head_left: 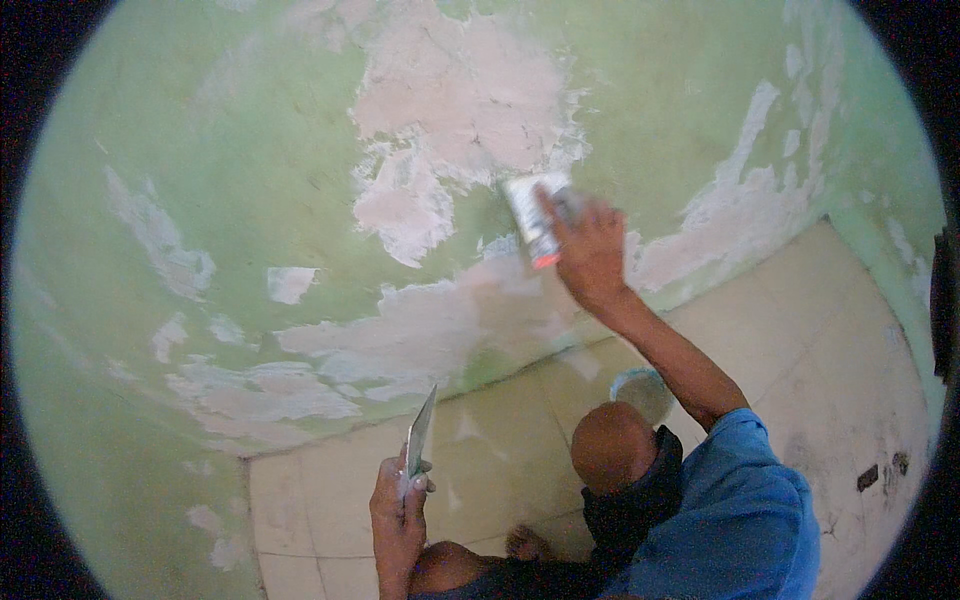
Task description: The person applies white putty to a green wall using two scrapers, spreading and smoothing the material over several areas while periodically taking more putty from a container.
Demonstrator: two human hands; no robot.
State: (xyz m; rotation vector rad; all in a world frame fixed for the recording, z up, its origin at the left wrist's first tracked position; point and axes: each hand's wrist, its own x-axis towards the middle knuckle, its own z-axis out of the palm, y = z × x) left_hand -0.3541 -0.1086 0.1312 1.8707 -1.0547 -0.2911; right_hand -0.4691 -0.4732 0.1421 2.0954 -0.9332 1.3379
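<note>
My right hand (596, 248) is raised against the green wall (300, 190), its fingers closed over a flat, white-smeared scraper (528, 205) with an orange-red end. Motion blurs the tool, which lies at the lower edge of a large whitish filler patch (470, 95). Lower down, my left hand (402, 505) grips a putty knife (420, 435). Its thin grey blade points up and is seen almost edge-on, held away from the wall. White residue marks the left fingers.
A round tub (645, 395) with a blue rim stands on the tiled floor (520, 420) beside my bent knee (614, 447). Whitish filler also runs along the wall's foot. Dark marks (868, 478) lie on the floor at right, and a dark object (941, 305) stands at the far right.
</note>
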